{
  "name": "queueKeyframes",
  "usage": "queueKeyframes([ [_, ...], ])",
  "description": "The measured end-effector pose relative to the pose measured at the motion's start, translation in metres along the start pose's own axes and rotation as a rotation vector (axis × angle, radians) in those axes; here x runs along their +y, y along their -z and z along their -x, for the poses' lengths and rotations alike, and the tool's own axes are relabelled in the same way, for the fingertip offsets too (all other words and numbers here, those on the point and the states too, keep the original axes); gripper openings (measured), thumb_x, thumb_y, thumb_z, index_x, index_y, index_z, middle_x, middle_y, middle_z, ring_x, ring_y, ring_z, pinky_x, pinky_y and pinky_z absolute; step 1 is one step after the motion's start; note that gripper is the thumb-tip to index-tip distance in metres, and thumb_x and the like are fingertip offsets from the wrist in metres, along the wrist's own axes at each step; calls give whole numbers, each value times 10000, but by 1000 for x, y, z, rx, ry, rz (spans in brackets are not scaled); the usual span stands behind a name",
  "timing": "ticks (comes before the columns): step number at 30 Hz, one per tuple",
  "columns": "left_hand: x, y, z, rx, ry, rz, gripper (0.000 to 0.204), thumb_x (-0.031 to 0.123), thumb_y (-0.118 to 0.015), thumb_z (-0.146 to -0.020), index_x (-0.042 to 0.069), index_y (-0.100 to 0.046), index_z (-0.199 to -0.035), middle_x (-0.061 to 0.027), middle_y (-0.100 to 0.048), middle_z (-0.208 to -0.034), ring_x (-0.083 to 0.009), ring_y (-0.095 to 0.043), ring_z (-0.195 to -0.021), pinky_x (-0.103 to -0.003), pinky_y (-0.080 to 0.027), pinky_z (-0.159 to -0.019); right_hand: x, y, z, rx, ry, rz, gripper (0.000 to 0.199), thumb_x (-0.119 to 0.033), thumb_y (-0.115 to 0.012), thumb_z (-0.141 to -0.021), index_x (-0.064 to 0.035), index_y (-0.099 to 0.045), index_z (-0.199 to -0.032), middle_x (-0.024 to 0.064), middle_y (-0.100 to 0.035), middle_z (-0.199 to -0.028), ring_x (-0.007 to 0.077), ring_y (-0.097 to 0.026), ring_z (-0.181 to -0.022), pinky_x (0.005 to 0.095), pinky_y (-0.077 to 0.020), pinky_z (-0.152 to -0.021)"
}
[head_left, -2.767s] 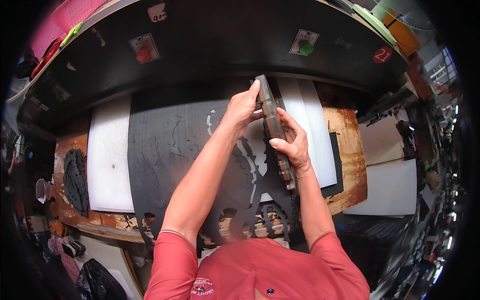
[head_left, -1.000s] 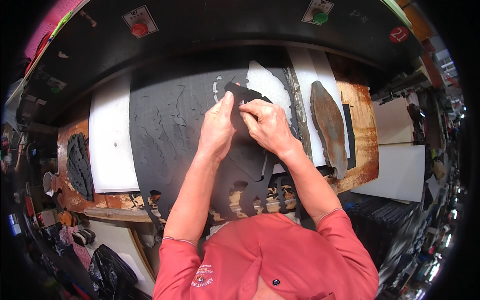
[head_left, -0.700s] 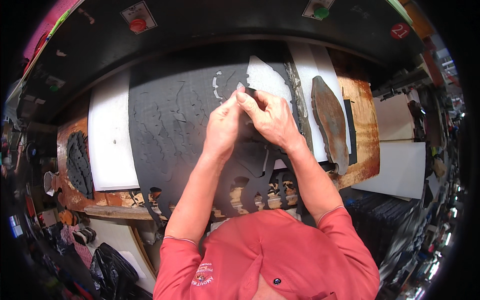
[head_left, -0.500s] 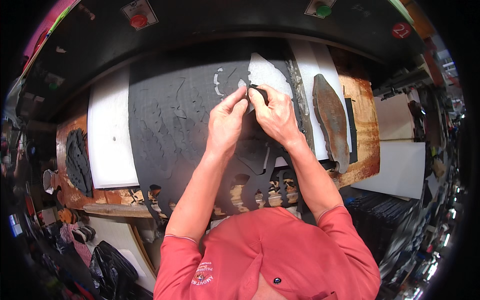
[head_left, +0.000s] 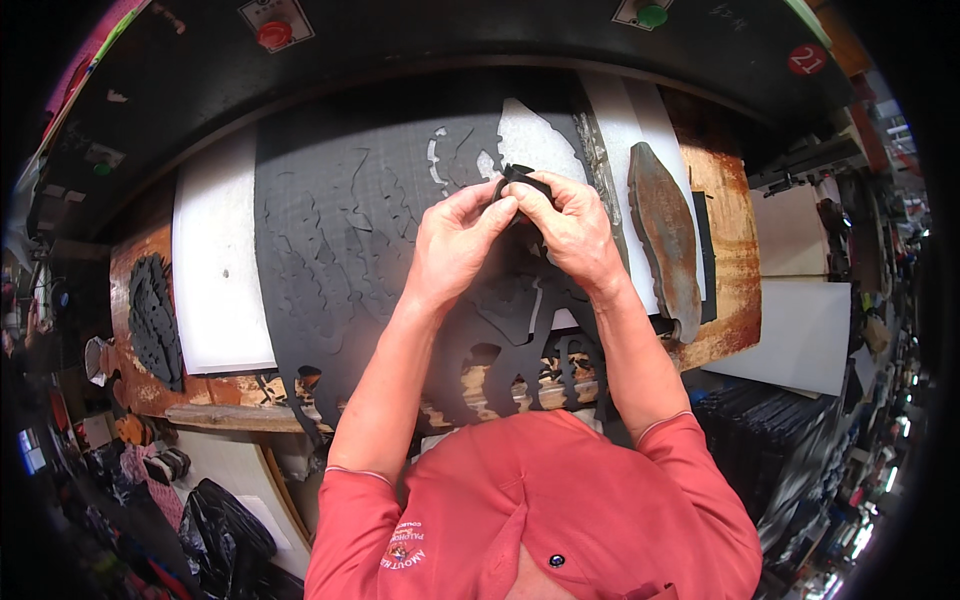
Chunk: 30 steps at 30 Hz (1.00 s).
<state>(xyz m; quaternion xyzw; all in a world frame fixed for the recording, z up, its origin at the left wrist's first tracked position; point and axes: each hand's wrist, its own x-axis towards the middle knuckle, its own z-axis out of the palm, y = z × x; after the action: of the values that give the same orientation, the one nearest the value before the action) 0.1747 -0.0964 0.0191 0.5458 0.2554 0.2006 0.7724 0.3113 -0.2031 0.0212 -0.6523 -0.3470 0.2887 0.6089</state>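
A large dark grey sheet [head_left: 340, 250] with several curved shapes cut out of it lies across a white cutting board [head_left: 215, 270]. Both my hands are raised over its middle, thumbs and fingers meeting. My left hand [head_left: 455, 240] and my right hand [head_left: 565, 225] pinch a small black cut piece [head_left: 522, 176] between them, folded or bunched at the fingertips. A shoe-sole-shaped metal cutting die [head_left: 665, 235], rusty brown, lies on the white board to the right of my right hand.
A rusty metal bench [head_left: 735, 250] carries the board. A black machine head [head_left: 480, 50] with a red button [head_left: 275, 33] and a green button [head_left: 651, 15] spans the top. A stack of black cut pieces [head_left: 152, 320] sits at the left. White sheets [head_left: 800, 330] lie at the right.
The cutting die that both hands held over the sheet now lies on the board at the right. My hands have lifted a small black cut piece from the sheet and brought it together at the fingertips.
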Motion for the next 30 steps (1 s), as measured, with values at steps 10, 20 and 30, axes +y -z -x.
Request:
queueKeyframes([
  [10,-25,10,-11,169,73,389,264,176,-646,-1103,-11,-710,-1280,-105,-756,-1216,-187,-728,-1083,-365,-608,-967,-53,28,12,286,229,646,147,-115,-719,-999,30,-736,-1017,159,-751,-800,238,-747,-708,353,-563,-651],
  [20,13,-20,-3,59,-96,482,317,120,-589,-1118,-30,-639,-1392,-145,-732,-1325,-199,-726,-1131,-358,-607,-982,-64,3,12,83,413,960,127,-101,-746,-960,16,-699,-977,187,-722,-894,397,-716,-786,448,-578,-673],
  [30,24,-28,14,30,-78,382,362,110,-489,-1145,-12,-563,-1478,-66,-717,-1141,-95,-657,-939,-275,-559,-882,-54,4,18,13,359,821,442,-222,-866,-895,67,-694,-1181,214,-724,-971,380,-728,-805,419,-589,-707],
])
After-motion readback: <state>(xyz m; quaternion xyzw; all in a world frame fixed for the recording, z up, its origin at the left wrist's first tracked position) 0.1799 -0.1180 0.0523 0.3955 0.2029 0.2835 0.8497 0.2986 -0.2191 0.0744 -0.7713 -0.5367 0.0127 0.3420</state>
